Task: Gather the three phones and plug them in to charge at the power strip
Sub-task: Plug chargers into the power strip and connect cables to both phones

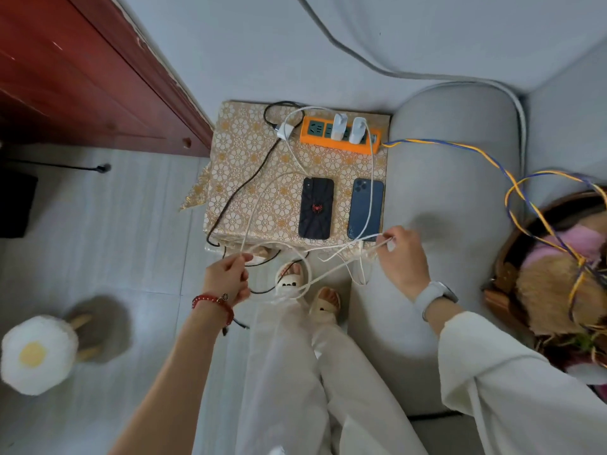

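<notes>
Both hands pinch tangled white cables (328, 257) below centre frame.
Left hand (230, 277) and right hand (402, 257) each close fingers on a strand; a tug could drag the blue phone (366, 208) (cable draped over it) off the table (249, 178), beside the black phone (316, 208); power strip (341, 134) above.

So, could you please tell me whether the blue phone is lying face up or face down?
Face down: the blue phone shows its camera cluster and plain back on the patterned box.

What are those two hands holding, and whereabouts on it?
Thin white charging cables: the left hand pinches a strand mid-length; the right hand pinches strands near their loose ends.
</notes>
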Tool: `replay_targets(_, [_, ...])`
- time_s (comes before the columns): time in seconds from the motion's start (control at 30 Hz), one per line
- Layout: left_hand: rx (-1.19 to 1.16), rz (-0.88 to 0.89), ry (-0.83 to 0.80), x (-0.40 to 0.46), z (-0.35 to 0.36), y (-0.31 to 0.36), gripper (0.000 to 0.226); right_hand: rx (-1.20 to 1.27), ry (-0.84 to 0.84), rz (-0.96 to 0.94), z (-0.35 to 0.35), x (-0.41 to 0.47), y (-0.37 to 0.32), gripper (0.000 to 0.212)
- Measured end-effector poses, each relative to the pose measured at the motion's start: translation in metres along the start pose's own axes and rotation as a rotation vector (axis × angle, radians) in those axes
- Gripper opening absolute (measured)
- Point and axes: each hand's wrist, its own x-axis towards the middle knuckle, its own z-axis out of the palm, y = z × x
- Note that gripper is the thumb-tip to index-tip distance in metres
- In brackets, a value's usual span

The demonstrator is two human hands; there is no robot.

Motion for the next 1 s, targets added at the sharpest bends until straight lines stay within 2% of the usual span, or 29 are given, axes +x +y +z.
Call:
replay_targets(0.03, [0.066, 0.010, 0.033, 0.003, -0.003, -0.006, 0.021, 0.055, -0.021, 0.059, -0.004, 0.000, 0.001, 0.016])
replay_targets(0.07, [0.147, 0.023, 0.068, 0.006, -0.006, -0.011, 0.022, 0.216, -0.058, 0.147, -0.008, 0.002, 0.002, 0.012])
replay_targets(0.17, [0.402, 0.040, 0.163, 0.015, -0.017, -0.027, 0.026, 1.146, -0.269, 0.535, -0.027, 0.002, -0.005, 0.022])
replay_targets(0.2, [0.426, 0.036, 0.175, 0.017, -0.018, -0.030, 0.026, 1.356, -0.282, 0.593, -0.032, 0.002, -0.005, 0.022])
replay_targets(0.23, [0.410, 0.014, 0.171, 0.019, -0.018, -0.033, 0.024, 1.451, -0.282, 0.603, -0.034, 0.002, -0.005, 0.021])
replay_targets(0.33, [0.271, -0.083, 0.115, 0.024, -0.007, -0.030, 0.017, 1.311, -0.341, 0.499, -0.028, -0.007, -0.012, 0.019])
replay_targets(0.37, [0.322, -0.091, 0.096, 0.024, -0.002, -0.028, 0.022, 1.214, -0.381, 0.459, -0.024, -0.012, -0.014, 0.017])
replay_targets(0.43, [0.672, -0.063, 0.117, 0.025, 0.009, -0.026, 0.051, 1.046, -0.480, 0.367, -0.017, -0.023, -0.019, 0.012])
replay_targets(0.5, [0.828, 0.076, 0.169, 0.012, 0.024, -0.018, 0.059, 0.922, -0.560, 0.264, -0.012, -0.035, -0.028, 0.011])
replay_targets(0.57, [0.745, 0.177, 0.070, 0.003, 0.041, -0.008, 0.045, 0.750, -0.636, 0.116, -0.007, -0.046, -0.037, 0.014])
replay_targets(0.63, [0.426, 0.028, -0.158, -0.004, 0.058, 0.002, 0.032, 0.510, -0.689, -0.043, -0.003, -0.054, -0.042, 0.016])
replay_targets(0.7, [0.160, -0.163, -0.334, -0.008, 0.068, 0.009, 0.033, 0.386, -0.739, -0.122, 0.000, -0.060, -0.044, 0.013])
replay_targets(0.8, [0.178, -0.055, -0.395, -0.005, 0.077, 0.011, 0.023, 0.332, -0.737, -0.126, 0.000, -0.065, -0.040, 0.014])
replay_targets(0.9, [0.233, 0.052, -0.424, -0.007, 0.072, 0.010, 0.016, 0.529, -0.641, 0.085, 0.002, -0.057, -0.025, 0.020])
replay_targets(0.93, [0.258, 0.080, -0.460, -0.008, 0.068, 0.009, 0.016, 0.684, -0.663, 0.195, 0.003, -0.054, -0.021, 0.023])
replay_targets(1.0, [0.334, 0.138, -0.558, -0.014, 0.058, 0.006, 0.019, 1.174, -0.736, 0.486, 0.006, -0.044, -0.020, 0.029])
